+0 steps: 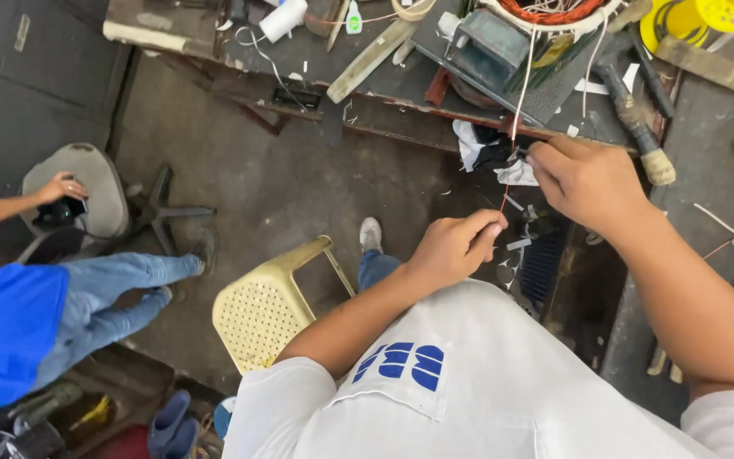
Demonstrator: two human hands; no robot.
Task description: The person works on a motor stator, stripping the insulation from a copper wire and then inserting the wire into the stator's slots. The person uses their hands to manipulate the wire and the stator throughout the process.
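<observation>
My left hand (456, 246) is closed, pinching the lower end of a thin red wire (505, 200) just above my lap. My right hand (584, 178) pinches the same wire higher up, at the workbench edge. From there a white sleeved lead (524, 81) runs up to a copper-wound motor stator (550, 10) at the top of the bench. The wire is stretched taut between my two hands.
The cluttered workbench (401, 81) holds a brush (639, 119), a wooden stick (371, 58), tape rolls and yellow spools (681, 17). A yellow plastic stool (269, 306) stands by my leg. A seated person in a blue shirt (2, 327) is at the left, a hand (61, 187) holding a black object.
</observation>
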